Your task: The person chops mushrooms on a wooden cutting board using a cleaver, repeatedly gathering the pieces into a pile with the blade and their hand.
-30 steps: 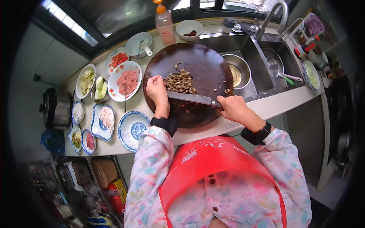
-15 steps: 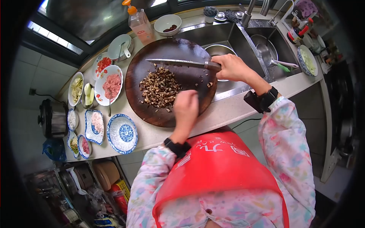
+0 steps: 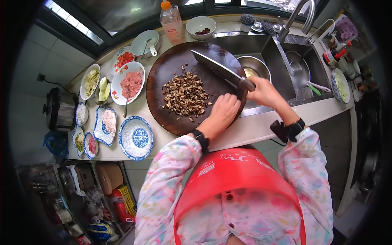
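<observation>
The knife (image 3: pixel 218 67), in the right hand's (image 3: pixel 263 92) grip, has swung tip-outward; a slip could nick the left hand (image 3: pixel 223 112), grip unclear.

An orange-capped bottle (image 3: pixel 172 26) is set near a white bowl (image 3: pixel 200 23) on the counter (image 3: pixel 265 124). A ladle (image 3: pixel 299 74) is rested in the sink (image 3: pixel 245 45), below a tap (image 3: pixel 293 20). At the left, a cooker (image 3: pixel 62 110) is placed near a blue bag (image 3: pixel 56 143); lower down, a yellow basket (image 3: pixel 128 201) is seen.
</observation>
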A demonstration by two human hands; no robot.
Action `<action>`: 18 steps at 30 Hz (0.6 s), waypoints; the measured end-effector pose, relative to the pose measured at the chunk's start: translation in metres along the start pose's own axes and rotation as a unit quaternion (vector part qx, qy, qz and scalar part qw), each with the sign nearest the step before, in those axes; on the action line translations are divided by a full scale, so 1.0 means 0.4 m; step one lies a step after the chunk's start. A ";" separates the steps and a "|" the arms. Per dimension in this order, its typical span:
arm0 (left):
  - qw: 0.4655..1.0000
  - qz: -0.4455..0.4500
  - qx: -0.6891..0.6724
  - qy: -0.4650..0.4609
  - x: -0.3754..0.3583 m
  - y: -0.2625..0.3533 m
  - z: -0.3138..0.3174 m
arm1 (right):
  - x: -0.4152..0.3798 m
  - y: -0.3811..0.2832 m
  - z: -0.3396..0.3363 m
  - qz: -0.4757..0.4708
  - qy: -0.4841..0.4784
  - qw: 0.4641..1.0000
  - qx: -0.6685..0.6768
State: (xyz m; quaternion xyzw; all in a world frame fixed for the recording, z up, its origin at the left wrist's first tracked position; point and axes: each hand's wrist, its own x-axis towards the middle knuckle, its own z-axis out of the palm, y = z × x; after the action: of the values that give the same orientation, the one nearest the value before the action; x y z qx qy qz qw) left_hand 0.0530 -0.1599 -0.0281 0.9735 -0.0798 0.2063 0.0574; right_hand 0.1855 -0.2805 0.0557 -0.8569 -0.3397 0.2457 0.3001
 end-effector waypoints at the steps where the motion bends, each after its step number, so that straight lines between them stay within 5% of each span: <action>1: 1.000 -0.001 0.003 0.000 -0.019 -0.016 -0.020 | -0.009 -0.001 0.019 -0.011 0.002 1.000 0.018; 6: 0.996 -0.082 0.036 -0.008 -0.120 -0.118 -0.112 | -0.039 -0.066 0.078 0.041 -0.063 0.995 0.059; 9: 0.970 -0.171 -0.056 0.164 -0.147 -0.170 -0.189 | -0.052 -0.066 0.108 -0.008 -0.061 0.994 0.088; 13: 0.801 -0.417 -0.199 0.380 -0.117 -0.248 -0.245 | -0.080 -0.091 0.082 -0.080 -0.041 0.995 0.034; 14: 0.802 -0.417 -0.201 0.379 -0.099 -0.290 -0.239 | -0.082 -0.098 0.074 -0.078 -0.040 0.996 0.034; 16: 0.618 -0.433 -0.482 0.445 -0.073 -0.376 -0.219 | -0.079 -0.116 0.064 -0.141 -0.058 0.988 -0.041; 18: 0.630 -0.506 -0.459 0.369 -0.088 -0.416 -0.194 | -0.073 -0.138 0.067 -0.166 -0.060 0.983 -0.057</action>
State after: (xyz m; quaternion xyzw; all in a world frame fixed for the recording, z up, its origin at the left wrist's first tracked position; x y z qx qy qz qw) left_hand 0.0206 0.0192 0.0148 0.5509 0.3691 0.4236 0.6171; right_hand 0.1259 -0.2600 0.0810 -0.7882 -0.5078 0.2238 0.2660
